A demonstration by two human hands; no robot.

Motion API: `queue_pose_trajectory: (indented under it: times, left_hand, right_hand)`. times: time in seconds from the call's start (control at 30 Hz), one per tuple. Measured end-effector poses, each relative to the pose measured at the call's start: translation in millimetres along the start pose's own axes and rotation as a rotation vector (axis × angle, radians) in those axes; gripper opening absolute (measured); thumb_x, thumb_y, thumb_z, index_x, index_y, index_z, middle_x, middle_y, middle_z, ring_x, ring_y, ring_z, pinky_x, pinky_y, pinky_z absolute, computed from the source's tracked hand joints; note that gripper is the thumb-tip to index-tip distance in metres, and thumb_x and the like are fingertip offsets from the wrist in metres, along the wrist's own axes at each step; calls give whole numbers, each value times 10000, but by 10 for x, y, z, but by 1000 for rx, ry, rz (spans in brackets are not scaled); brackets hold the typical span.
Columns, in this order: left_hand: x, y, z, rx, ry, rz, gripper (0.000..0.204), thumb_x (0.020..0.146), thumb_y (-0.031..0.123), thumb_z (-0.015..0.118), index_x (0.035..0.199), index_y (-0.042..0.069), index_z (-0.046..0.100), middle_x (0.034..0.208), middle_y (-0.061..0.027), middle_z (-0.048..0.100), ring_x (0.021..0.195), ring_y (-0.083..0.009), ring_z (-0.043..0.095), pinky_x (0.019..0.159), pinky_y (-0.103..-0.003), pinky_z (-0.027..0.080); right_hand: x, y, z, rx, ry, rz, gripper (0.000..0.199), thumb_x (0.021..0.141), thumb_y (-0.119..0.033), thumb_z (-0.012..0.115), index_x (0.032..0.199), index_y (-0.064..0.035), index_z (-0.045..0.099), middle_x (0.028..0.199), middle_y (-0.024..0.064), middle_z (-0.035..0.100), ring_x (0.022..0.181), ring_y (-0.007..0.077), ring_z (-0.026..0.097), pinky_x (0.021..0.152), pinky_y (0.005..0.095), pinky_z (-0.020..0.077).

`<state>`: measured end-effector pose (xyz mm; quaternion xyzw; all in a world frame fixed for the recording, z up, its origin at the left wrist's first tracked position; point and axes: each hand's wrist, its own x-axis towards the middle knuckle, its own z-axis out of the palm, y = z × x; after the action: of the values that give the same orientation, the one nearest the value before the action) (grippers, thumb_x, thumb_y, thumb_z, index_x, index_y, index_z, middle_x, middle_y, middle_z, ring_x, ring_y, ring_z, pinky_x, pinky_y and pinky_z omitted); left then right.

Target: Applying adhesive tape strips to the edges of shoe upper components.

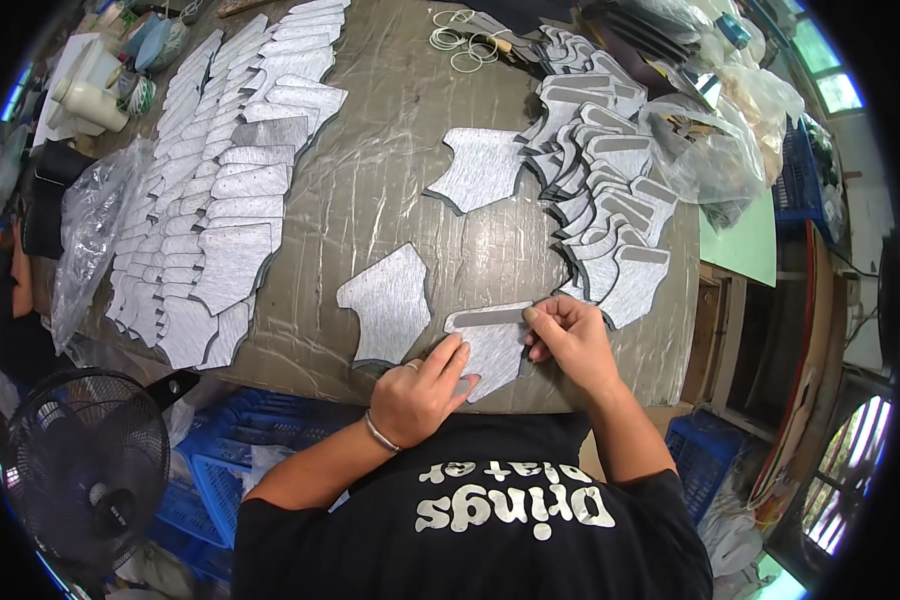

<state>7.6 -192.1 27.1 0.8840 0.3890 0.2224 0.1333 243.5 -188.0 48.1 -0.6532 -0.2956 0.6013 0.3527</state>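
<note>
- Both hands hold one grey cut fabric piece point(492, 345) at the table's point(390, 180) near edge: left hand point(420, 395) presses it flat with its fingers, right hand point(568, 335) pinches its top strip.
- Two loose pieces point(388, 305) lie just beyond.
- The overlapped rows on the left point(220, 190) look finished.
- A fanned stack on the right point(605, 170) seems left to do.

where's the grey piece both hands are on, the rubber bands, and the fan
grey piece point(498, 340): head view, on its flat middle between the hands
rubber bands point(462, 42): head view, on the pale loops at the table's far edge
fan point(88, 470): head view, on the wire guard
</note>
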Motion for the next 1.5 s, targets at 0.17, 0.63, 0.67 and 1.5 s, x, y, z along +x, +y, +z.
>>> queue_pose_trajectory:
  times: [0.17, 0.63, 0.67, 1.5]
  left_hand:
    - [1, -13, -5, 12, 8, 33, 374, 729, 249, 799, 1033, 50, 716, 1203, -65, 667, 506, -123, 546, 477, -238, 452]
    - [-12, -37, 48, 44, -32, 50, 372, 816, 301, 725, 1063, 25, 689, 1280, -100, 632, 469, -109, 517, 460, -223, 438]
    - [-15, -40, 60, 41, -33, 44, 380, 813, 297, 725, 1067, 17, 682, 1282, -99, 631, 472, -112, 520, 459, -227, 439]
    - [19, 38, 33, 62, -20, 26, 381, 736, 202, 764, 1054, 27, 647, 1260, -93, 644, 505, -165, 580, 483, -264, 472]
  right_hand:
    - [9, 1, 2, -4, 0, 28, 233, 930, -170, 653, 925, 60, 617, 722, 62, 656, 550, 77, 596, 509, 205, 488]
    - [5, 10, 37, -33, 44, 9, 203, 918, -148, 660, 906, 52, 627, 709, 44, 649, 543, 71, 596, 482, 198, 468]
    - [7, 25, 40, -38, 51, -1, 201, 914, -143, 664, 904, 54, 628, 705, 42, 647, 541, 71, 594, 478, 199, 463]
    - [-49, -116, 212, -960, 369, -846, 249, 764, -179, 764, 894, -31, 612, 935, 130, 640, 836, 278, 632, 716, 368, 496]
